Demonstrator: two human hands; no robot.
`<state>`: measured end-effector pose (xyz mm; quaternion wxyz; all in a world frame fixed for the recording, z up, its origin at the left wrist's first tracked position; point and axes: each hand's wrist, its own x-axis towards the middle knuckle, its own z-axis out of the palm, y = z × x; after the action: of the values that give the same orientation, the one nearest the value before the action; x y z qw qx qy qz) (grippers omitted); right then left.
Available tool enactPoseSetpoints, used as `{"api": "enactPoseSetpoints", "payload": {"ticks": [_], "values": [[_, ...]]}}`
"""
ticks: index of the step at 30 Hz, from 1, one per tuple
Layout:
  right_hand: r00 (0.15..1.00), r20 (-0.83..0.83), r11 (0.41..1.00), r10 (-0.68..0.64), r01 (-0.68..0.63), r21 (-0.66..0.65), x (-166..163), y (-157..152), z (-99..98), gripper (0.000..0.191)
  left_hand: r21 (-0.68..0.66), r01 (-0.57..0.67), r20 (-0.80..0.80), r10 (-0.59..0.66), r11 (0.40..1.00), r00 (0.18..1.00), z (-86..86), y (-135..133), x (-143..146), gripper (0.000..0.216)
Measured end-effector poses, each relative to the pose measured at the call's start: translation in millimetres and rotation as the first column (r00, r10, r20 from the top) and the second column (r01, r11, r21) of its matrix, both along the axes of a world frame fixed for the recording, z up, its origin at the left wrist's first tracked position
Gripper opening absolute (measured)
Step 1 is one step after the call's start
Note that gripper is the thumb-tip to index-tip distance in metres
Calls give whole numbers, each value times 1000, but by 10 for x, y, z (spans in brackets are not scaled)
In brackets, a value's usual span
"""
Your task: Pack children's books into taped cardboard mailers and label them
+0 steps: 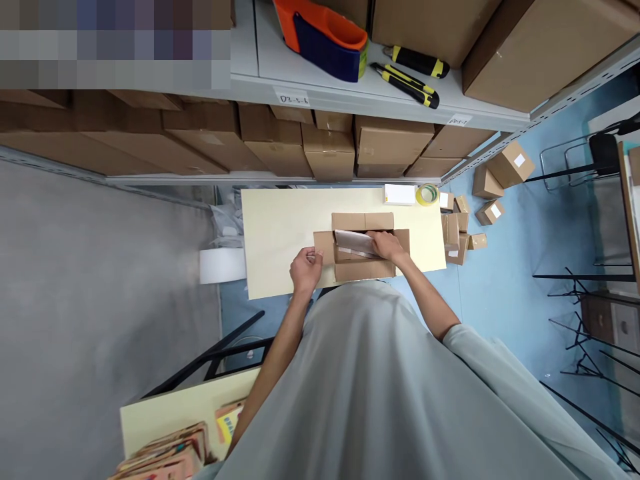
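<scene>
Right fingers [375, 238] clamped on white packet [354, 241], inside open carton [365, 270], left fingers [311, 253] at left flap [327, 247], grip unclear

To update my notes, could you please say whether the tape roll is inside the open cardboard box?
No, the tape roll lies on the table outside the open cardboard box, beside a white box.

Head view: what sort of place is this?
Probably a stockroom or small warehouse with a packing table. Signs of it: a labelled shelf with cardboard boxes lined up beneath it, an open carton on the table, and a roll of tape on the table's far side.
</scene>
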<state>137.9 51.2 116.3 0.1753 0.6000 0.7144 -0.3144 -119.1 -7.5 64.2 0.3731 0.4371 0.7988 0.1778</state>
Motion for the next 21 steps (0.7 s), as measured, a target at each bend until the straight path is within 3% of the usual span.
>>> {"api": "enactPoseSetpoints", "payload": {"ticks": [9, 16, 21], "values": [[1000, -13, 1000, 18, -19, -13, 12, -27, -88, 44, 16, -1, -14, 1, 1000, 1000, 12, -12, 41, 23], [990, 130, 999, 46, -47, -1, -78, -68, -217, 47, 83, 9, -14, -8, 996, 1000, 66, -14, 102, 21], [981, 195, 997, 1, -16, 76, -214, -112, -262, 45, 186, 100, -43, -93, 977, 995, 145, 12, 176, 21]]}}
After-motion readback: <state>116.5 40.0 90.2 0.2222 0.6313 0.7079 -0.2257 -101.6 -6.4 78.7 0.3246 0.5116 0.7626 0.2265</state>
